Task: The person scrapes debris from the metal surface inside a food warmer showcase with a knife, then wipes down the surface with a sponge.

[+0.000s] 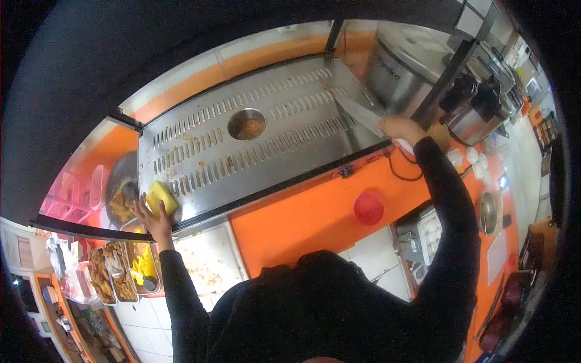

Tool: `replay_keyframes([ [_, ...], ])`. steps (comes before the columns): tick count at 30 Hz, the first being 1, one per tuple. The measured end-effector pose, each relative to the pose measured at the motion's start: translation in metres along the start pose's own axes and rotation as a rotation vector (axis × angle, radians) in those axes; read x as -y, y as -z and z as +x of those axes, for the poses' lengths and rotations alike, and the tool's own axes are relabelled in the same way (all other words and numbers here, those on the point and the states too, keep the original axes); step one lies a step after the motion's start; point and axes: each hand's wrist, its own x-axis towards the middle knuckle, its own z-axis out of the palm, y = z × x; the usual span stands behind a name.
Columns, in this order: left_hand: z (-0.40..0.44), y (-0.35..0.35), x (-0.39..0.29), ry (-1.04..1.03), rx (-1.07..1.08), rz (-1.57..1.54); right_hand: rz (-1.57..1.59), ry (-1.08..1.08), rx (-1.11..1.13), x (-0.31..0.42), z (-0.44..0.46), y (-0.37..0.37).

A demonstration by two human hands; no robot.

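My left hand point(156, 225) is closed around a yellow sponge point(161, 199) at the near left corner of a slotted stainless steel panel point(290, 142). In my right hand point(402, 129) is a wide, flat blade point(361, 115) that looks like a large knife, its handle hidden in my grip. The blade slants across the panel's right end, its tip toward the far edge. Brown crumbs and greasy bits dot the slots. A round metal cup point(247, 123) with brown residue is sunk into the panel's middle.
A large steel pot point(407, 60) stands behind the right end, beside a black post point(448, 78). Metal trays of fried food point(101, 275) and yellow pieces point(144, 266) lie at lower left. A red round item point(368, 208) is on the orange counter front point(290, 233).
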Motion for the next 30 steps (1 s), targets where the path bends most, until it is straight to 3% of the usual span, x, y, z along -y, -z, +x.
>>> replay_keyframes([
  [3, 0.001, 0.002, -0.003, 0.010, -0.008, -0.005, 0.181, -0.126, -0.038, 0.026, 0.007, 0.011],
  [7, -0.001, 0.003, -0.003, 0.024, -0.007, 0.003, 0.312, -0.134, -0.037, 0.029, 0.042, 0.005],
  [12, 0.000, -0.001, 0.002, 0.000, -0.038, 0.035, 0.154, -0.018, -0.050, 0.002, 0.027, 0.005],
  [14, 0.000, 0.002, -0.003, 0.003, -0.038, 0.023, 0.011, 0.153, -0.078, -0.020, 0.006, -0.005],
  [17, -0.001, 0.004, -0.004, 0.006, -0.021, -0.039, 0.038, 0.160, -0.228, -0.034, -0.013, -0.028],
  [21, 0.000, 0.005, -0.009, 0.000, -0.029, -0.022, 0.123, 0.016, -0.061, -0.008, -0.036, -0.007],
  [26, 0.000, 0.006, -0.010, 0.007, -0.045, -0.014, 0.076, 0.165, -0.120, -0.055, 0.022, -0.018],
  [30, 0.000, 0.005, -0.008, 0.002, -0.049, 0.023, 0.116, 0.126, 0.014, -0.021, 0.004, 0.017],
])
